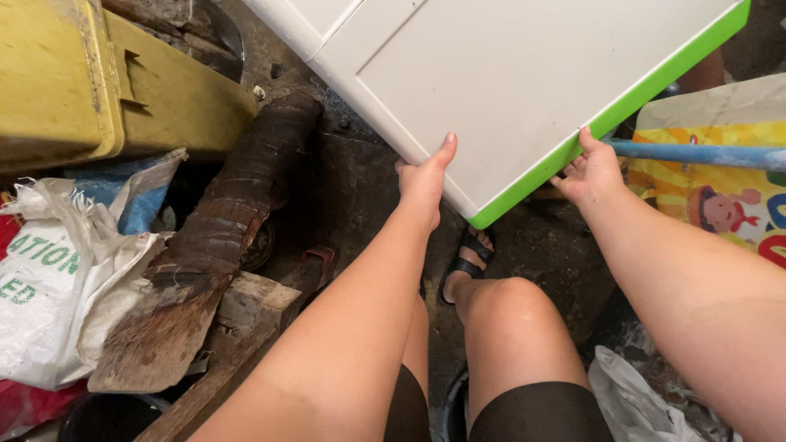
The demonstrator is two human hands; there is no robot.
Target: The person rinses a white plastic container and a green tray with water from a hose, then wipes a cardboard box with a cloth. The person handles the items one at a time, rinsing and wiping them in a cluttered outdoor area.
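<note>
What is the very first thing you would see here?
The big flat white panel with a bright green edge fills the top middle, its near corner held by the left hand and the right hand. On the left lies a long brown dried palm husk, beside a yellow metal box.

Sacks and bags on both sides of the hands

A crumpled white woven sack (pixel 57 286) with green lettering lies well to the left of the left hand (pixel 424 182), with a blue-and-white bag (pixel 139 192) just above it. Just right of the right hand (pixel 591 173) stands a yellow bag (pixel 720 192) printed with a cartoon figure. A white plastic bag (pixel 634 401) lies below, lower right.
</note>
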